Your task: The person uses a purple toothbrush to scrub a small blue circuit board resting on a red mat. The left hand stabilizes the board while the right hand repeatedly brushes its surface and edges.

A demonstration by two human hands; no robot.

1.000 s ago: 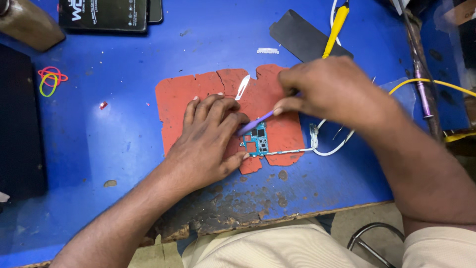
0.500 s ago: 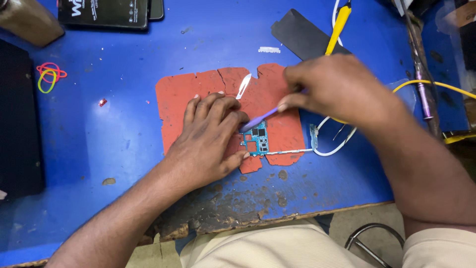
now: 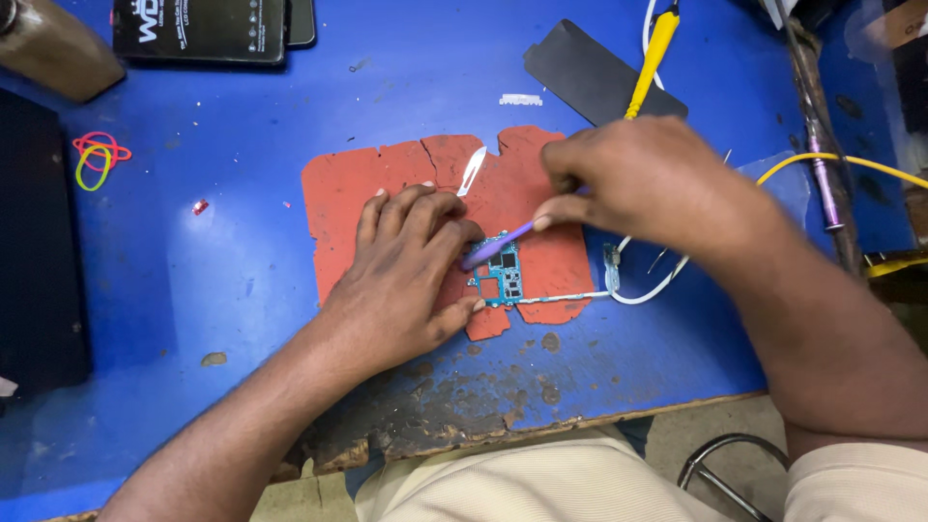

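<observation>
On the blue worktop (image 3: 242, 242), near its front edge, the red mat (image 3: 367, 193) carries the small circuit board (image 3: 505, 275), pressed by the flat open left hand (image 3: 411, 280), while the right hand (image 3: 643, 184) has moved slightly nearer, fingers closed around the purple tool (image 3: 498, 246), so work on the board continues.

Even, fairly bright light falls from above on the blue worktop (image 3: 290, 242), and colours read clearly. Shadows are soft and short: a faint dark edge runs under the left hand (image 3: 406, 271) and beneath the right hand (image 3: 648, 184) on the red mat (image 3: 338, 203). A mild sheen shows on the worktop's bare blue near the top. Focus is sharp at the centre. The corners curve and stretch slightly from a wide lens, and the right edge lies darker.
</observation>
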